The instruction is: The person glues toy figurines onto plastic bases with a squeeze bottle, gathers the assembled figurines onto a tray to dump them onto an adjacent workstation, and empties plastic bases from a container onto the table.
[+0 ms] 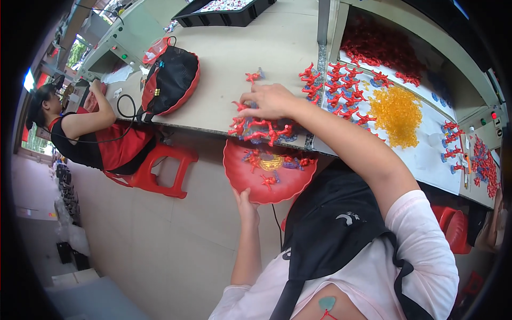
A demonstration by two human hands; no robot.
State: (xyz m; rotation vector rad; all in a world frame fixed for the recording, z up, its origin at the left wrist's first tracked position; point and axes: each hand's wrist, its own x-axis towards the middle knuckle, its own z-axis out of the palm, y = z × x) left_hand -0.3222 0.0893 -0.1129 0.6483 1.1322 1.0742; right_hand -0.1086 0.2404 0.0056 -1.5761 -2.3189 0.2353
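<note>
My left hand [246, 205] grips the near rim of a red scalloped plate [240, 180], with the thumb over the edge. Held just below the table edge, the plate carries several small red figurines with bluish bases [269, 181] on its gold-printed middle. Over the table, my right hand [268, 101] has its fingers curled down, the fingertips on a red figurine [240, 106]; the palm side is hidden. Close under that hand, a cluster of similar figurines [272, 133] crowds the table edge. One more figurine [253, 77] stands just beyond the fingers.
Rows of figurines [341, 88] stand to the right, beside a pile of yellow translucent pieces [397, 114]. A machine opening holds many red parts [378, 45]. A black bag [173, 80] and a black tray [226, 16] are on the table. A person [80, 128] sits at left on a red stool [165, 168].
</note>
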